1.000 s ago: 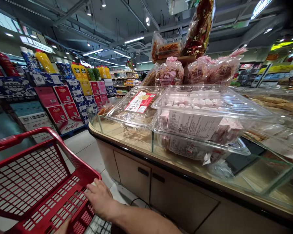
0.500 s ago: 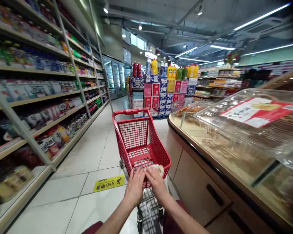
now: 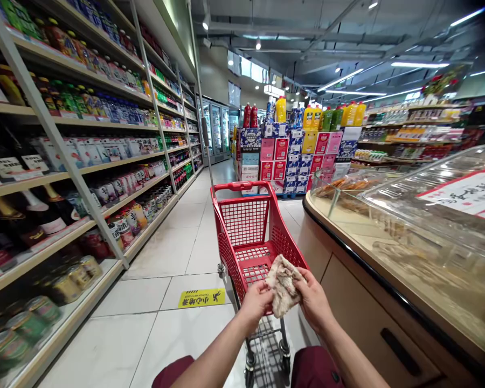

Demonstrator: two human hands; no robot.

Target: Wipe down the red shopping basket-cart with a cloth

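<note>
Between my hands is a crumpled, stained off-white cloth (image 3: 283,288), held up over the near end of a red shopping cart (image 3: 226,237). My left hand (image 3: 256,304) pinches the cloth's left edge between thumb and fingers. On the opposite side, my right hand (image 3: 313,299) grips the right edge. The cart's basket is red plastic mesh on a dark wheeled frame, and its near rim is partly covered by the cloth and hands.
Shelves of bottles and cans (image 3: 117,167) line the left side. A wood-panelled counter (image 3: 359,307) with clear food packs stands close on the right. Stacked drink cartons (image 3: 281,156) rise beyond the cart. A yellow floor sticker (image 3: 201,298) lies left of it.
Both hands were flat on the cart's near rim, the cloth bunched by the right one. Now they have lifted the cloth and hold it spread between them. The view has shifted left.
</note>
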